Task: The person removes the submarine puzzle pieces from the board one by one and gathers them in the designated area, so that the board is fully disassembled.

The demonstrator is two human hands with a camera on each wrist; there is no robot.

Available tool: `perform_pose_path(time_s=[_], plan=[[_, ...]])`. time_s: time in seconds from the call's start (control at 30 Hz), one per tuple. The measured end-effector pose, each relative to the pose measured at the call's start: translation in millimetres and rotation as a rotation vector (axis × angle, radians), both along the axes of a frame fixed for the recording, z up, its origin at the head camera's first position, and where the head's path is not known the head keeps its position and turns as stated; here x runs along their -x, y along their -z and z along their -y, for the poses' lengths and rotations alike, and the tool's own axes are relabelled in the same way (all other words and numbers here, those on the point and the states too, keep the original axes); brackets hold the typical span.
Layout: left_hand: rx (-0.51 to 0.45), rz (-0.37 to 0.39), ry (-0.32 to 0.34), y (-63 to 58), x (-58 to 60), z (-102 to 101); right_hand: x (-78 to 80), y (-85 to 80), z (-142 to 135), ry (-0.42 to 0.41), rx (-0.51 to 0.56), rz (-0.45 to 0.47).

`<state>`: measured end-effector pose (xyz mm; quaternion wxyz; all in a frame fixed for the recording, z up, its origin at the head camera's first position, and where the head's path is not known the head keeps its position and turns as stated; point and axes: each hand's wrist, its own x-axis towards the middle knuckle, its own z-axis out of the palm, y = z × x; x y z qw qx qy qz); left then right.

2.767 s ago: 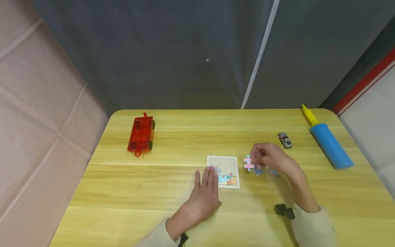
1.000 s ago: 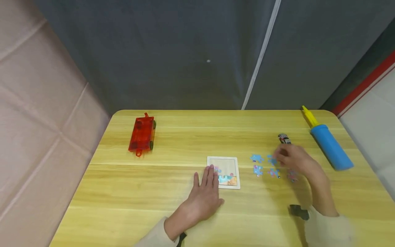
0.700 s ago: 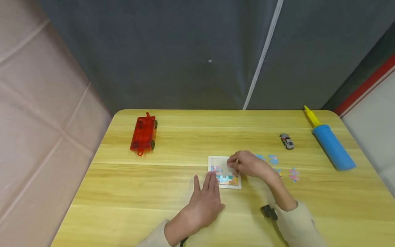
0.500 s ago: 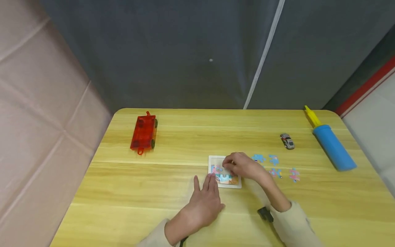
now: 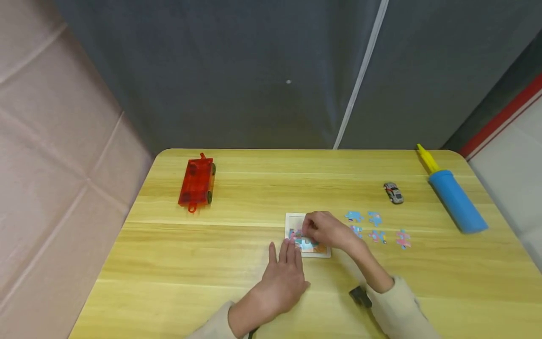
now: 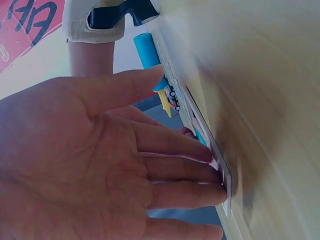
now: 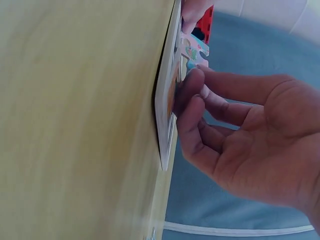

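Observation:
A small square puzzle tray (image 5: pixel 293 218) with a white rim lies mid-table, its near part filled with picture pieces. My left hand (image 5: pixel 281 282) lies with straight fingers on its near left edge; in the left wrist view the fingertips (image 6: pixel 216 192) touch the rim. Over the tray, my right hand (image 5: pixel 327 230) pinches a puzzle piece (image 7: pixel 196 49) between thumb and finger. This pink and teal piece is tilted above the tray in the right wrist view; the head view mostly hides it behind the fingers.
Several loose puzzle pieces (image 5: pixel 377 236) lie right of the tray. Behind them sits a toy car (image 5: pixel 394 193), and a blue hand pump (image 5: pixel 457 201) lies at the far right. A red toy wagon (image 5: pixel 197 182) stands at the back left, and a grey curtain (image 5: pixel 237 84) hangs behind.
My right hand has come left from the loose pieces to above the tray, then slightly further left. The pink piece it held earlier now lies at the right. My left hand has hardly moved.

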<state>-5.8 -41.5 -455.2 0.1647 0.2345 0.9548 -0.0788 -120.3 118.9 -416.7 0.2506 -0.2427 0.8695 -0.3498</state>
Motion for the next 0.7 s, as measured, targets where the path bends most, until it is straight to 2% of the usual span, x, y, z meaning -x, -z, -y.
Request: perform_pose_path(time_s=[0.1, 0.3, 0.4, 0.57, 0.7], plan=[[-0.013, 0.02, -0.009, 6.8, 1.7, -1, -0.6, -0.1, 1, 0.007, 0.008, -0.013], [-0.025, 0.013, -0.006, 17.9, 3.3, -1, -2.1, -0.3, 2, 0.016, 0.033, -0.027], [-0.045, 0.014, -0.007, 18.5, 3.5, 0, -2.1, -0.2, 3, 0.017, 0.057, -0.039], [-0.026, 0.013, 0.003, 8.1, 3.6, -1, 2.4, -5.2, -3, 0.054, 0.072, -0.047], [-0.067, 0.023, -0.011, -2.8, 2.4, 1, 12.0, -18.6, -31, 0.069, 0.076, -0.042]])
